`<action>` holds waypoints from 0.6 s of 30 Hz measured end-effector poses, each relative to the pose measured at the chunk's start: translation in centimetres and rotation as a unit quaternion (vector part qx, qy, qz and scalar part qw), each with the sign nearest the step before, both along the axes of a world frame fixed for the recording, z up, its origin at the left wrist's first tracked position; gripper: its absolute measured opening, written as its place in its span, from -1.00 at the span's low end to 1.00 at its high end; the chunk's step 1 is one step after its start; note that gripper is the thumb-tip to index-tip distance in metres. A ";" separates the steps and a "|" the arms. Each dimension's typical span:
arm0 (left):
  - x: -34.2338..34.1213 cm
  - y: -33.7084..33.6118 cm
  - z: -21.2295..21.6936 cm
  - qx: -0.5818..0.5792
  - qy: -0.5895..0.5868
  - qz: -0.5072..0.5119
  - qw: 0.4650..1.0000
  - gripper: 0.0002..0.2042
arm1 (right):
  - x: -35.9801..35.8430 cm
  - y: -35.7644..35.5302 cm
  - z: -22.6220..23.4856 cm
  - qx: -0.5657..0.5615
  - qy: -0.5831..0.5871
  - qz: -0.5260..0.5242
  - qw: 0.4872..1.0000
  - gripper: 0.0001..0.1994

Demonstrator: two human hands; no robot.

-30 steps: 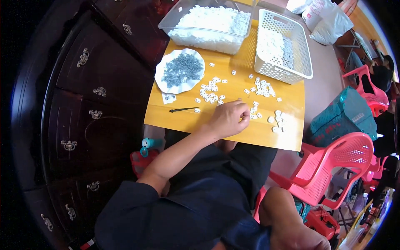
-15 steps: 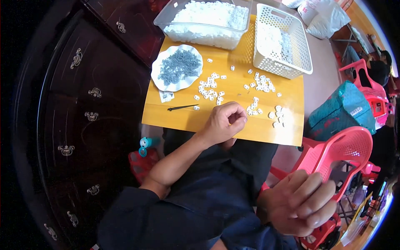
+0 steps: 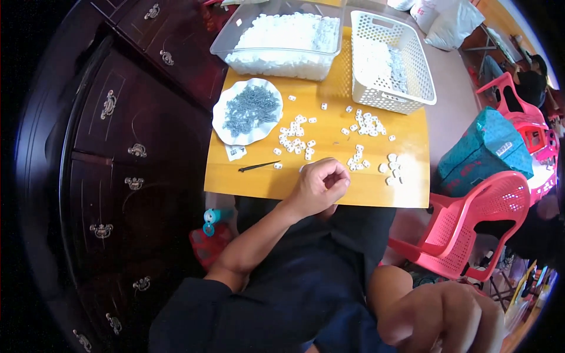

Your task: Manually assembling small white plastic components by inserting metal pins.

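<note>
While white pieces point(image 3: 294, 140) lie just beyond it, the left hand point(image 3: 321, 185) rests curled on the worktop point(image 3: 329, 191); its contents are hidden.

Dark navy short-sleeved shirt, bare forearms (no watch, rings or gloves visible), dark trousers.

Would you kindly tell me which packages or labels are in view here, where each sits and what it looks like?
Paper slip: on the yellow table, just below the white plate; small, white, dark print.
White bags: top right, behind the white basket; soft, red markings.
Teal bag: right of table; bulky, small pale label.
</note>
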State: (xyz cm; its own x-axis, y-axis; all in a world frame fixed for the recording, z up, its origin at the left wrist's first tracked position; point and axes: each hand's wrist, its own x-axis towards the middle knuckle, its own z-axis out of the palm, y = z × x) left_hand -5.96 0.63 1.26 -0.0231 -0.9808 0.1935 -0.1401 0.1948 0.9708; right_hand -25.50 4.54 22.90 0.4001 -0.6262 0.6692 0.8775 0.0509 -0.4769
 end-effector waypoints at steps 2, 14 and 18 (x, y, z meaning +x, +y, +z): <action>0.1 -0.1 0.2 0.007 -0.006 0.000 1.000 -0.94 | -0.3 0.1 -0.9 -0.037 -0.030 -0.004 0.999 -0.93; 0.9 0.1 1.3 -0.040 0.066 0.016 0.997 -0.99 | 3.5 -2.8 -11.3 0.200 0.320 -0.244 0.893 -0.89; 0.8 0.2 1.7 -0.073 0.084 0.026 0.993 -0.99 | 3.4 -4.6 -19.9 0.330 0.354 -0.154 0.862 -0.90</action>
State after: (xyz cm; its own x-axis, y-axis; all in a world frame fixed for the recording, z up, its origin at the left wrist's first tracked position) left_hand -5.11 0.85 2.98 0.0709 -0.9410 0.3309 0.0079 0.3323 0.9431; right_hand -22.11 -0.09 3.04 0.3094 -0.9260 -0.2162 0.3990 0.3328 -0.8544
